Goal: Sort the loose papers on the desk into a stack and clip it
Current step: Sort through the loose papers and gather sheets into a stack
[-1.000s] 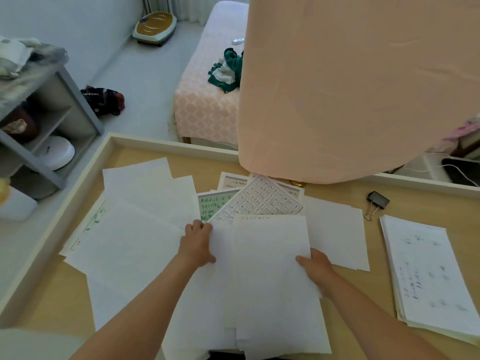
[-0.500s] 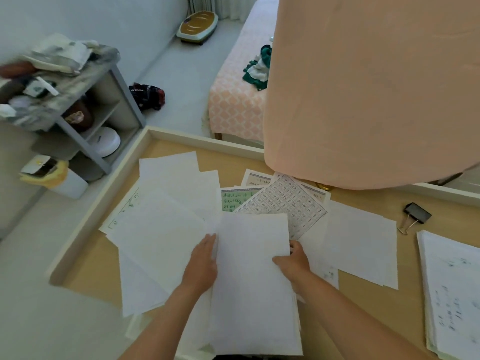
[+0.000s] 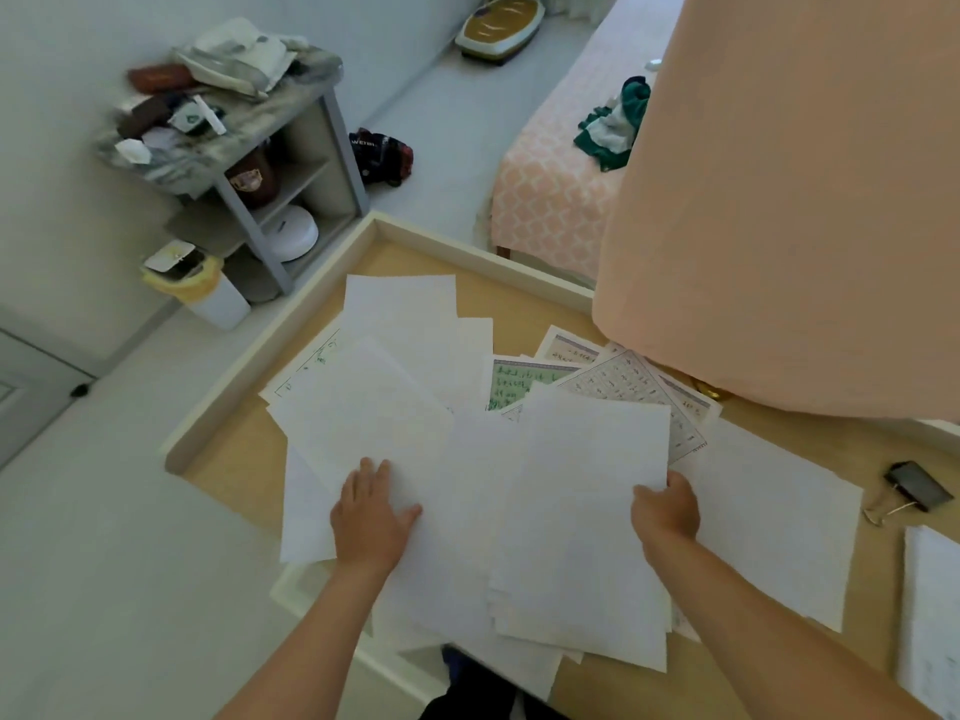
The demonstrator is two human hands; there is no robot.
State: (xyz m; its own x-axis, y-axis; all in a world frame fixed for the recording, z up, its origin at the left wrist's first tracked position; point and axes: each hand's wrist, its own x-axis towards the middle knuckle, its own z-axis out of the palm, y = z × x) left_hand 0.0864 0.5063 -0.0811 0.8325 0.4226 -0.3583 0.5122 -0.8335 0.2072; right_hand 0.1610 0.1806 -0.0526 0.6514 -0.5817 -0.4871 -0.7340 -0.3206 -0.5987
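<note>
Shifted rightward, the right hand (image 3: 665, 507) seemingly pinches a thin sheaf of smooth white rectangular sheets (image 3: 587, 511); the left hand (image 3: 371, 517) lies flat, fingers straight, on loose white paper (image 3: 363, 407).

Matt paper sheets (image 3: 363, 407) cover a smooth wooden desk (image 3: 228, 454) (glossy black clip (image 3: 917, 492)).

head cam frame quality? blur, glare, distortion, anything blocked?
Head view: flat, soft light with no glare; blank sheets wash out pale, their edges faint; shelf clutter at upper left is smeared by blur; wide-angle stretch toward the frame edges; peach cloth blocks the upper right; binder clip is legible.
</note>
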